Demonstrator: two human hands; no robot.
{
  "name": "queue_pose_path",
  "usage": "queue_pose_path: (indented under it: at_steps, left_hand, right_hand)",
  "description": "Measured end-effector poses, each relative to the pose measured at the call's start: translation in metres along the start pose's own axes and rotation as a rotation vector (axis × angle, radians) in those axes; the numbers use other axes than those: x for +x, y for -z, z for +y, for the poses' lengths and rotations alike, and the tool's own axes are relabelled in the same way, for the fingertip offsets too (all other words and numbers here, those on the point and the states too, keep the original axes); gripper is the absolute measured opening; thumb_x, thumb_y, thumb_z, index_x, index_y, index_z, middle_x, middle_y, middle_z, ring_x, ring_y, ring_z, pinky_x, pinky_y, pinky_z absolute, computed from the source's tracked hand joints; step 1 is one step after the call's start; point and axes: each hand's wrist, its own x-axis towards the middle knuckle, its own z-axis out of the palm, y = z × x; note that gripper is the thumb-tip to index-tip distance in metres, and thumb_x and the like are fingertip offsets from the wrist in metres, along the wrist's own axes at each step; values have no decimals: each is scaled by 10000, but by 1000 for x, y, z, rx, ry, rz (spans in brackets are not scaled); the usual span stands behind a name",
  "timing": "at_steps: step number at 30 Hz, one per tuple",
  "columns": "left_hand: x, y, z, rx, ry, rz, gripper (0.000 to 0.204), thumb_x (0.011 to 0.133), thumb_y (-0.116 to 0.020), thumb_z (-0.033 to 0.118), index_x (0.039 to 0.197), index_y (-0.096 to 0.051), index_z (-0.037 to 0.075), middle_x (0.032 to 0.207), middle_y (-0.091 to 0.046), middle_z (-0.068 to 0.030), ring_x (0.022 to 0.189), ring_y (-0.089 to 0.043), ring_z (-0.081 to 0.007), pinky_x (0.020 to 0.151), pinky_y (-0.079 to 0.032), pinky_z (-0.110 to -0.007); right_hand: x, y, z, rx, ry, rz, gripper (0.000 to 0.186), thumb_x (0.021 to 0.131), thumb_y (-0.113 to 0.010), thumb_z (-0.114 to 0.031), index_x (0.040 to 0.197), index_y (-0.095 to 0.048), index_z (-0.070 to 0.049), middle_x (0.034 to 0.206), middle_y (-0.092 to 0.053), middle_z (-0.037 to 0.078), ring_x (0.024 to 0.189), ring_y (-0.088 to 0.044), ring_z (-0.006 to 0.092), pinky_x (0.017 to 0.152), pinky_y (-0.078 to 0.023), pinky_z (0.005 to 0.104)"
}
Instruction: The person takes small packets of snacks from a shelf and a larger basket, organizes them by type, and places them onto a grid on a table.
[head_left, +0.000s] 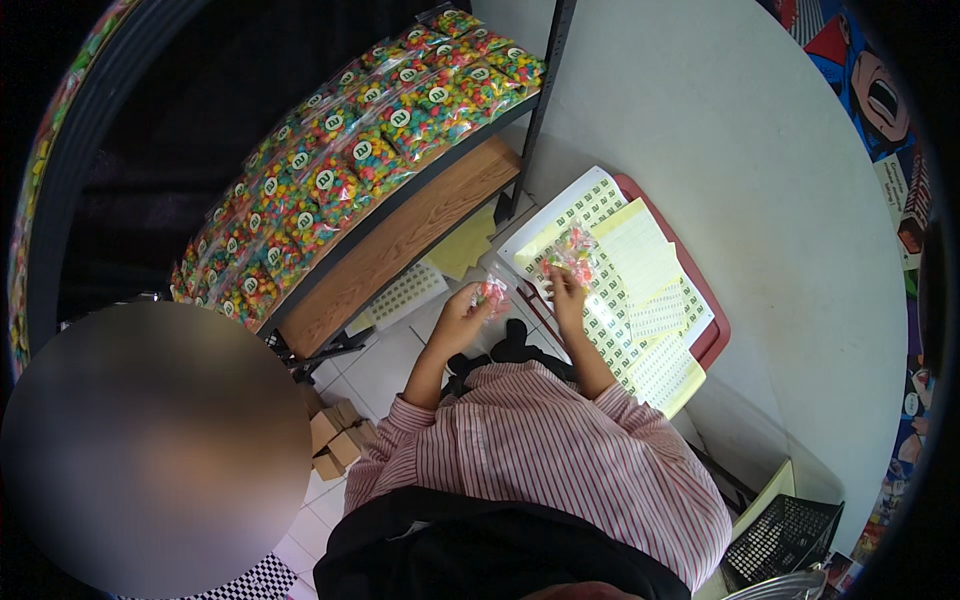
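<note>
My left hand (464, 318) is closed on a small clear bag (491, 294) with red and pink pieces inside. To its right, my right hand (568, 299) grips another clear bag (572, 248), which holds multicoloured candies. That second bag is over sheets of round stickers (612, 322) spread on a surface with a red edge (716, 340). Pale yellow backing sheets (640, 250) overlap the stickers. The two bags are apart from each other. My fingers hide part of both.
At the upper left, a dark metal shelf holds rows of labelled candy bags (365, 135). Below them runs a wooden board (410, 230). Small cardboard boxes (340, 440) sit on the tiled floor. A black plastic basket (785, 540) stands at the lower right by the white wall (720, 110).
</note>
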Motion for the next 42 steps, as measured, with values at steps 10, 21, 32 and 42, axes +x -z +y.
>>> queue_pose_path:
  at_steps: [10,21,32,42]
  left_hand:
    - [-16,10,9,52,-66,226,231,842,-478,142,1032,-491,11,885,-532,-11,770,-494,-83,677,-391,-208]
    - [-54,51,76,-103,-506,565,492,806,-485,19,1241,-259,62,991,-430,-58,875,-485,-134,711,-445,-248]
    - [-146,67,265,378,-1263,886,379,703,-555,-22,1077,-495,-28,1170,-428,-135,1090,-422,-219,926,-311,-327]
    - [-148,91,418,1128,-1326,922,338,717,-594,76,1050,-541,49,1042,-556,-107,949,-524,-190,825,-393,-301]
  right_hand:
    - [37,47,85,-506,-333,544,674,496,-741,-284,991,-452,70,937,-544,207,880,-546,308,751,-447,319]
    - [33,84,91,-225,-331,766,635,532,-743,-139,1039,-384,-4,819,-570,177,696,-579,219,545,-492,296]
    - [70,-25,-188,672,371,-28,373,785,-552,-29,1105,-386,67,1074,-497,164,998,-498,214,874,-408,301]
    - [33,-109,-334,651,740,-426,373,780,-519,36,1133,-400,44,1118,-467,142,1001,-494,194,870,-404,289]
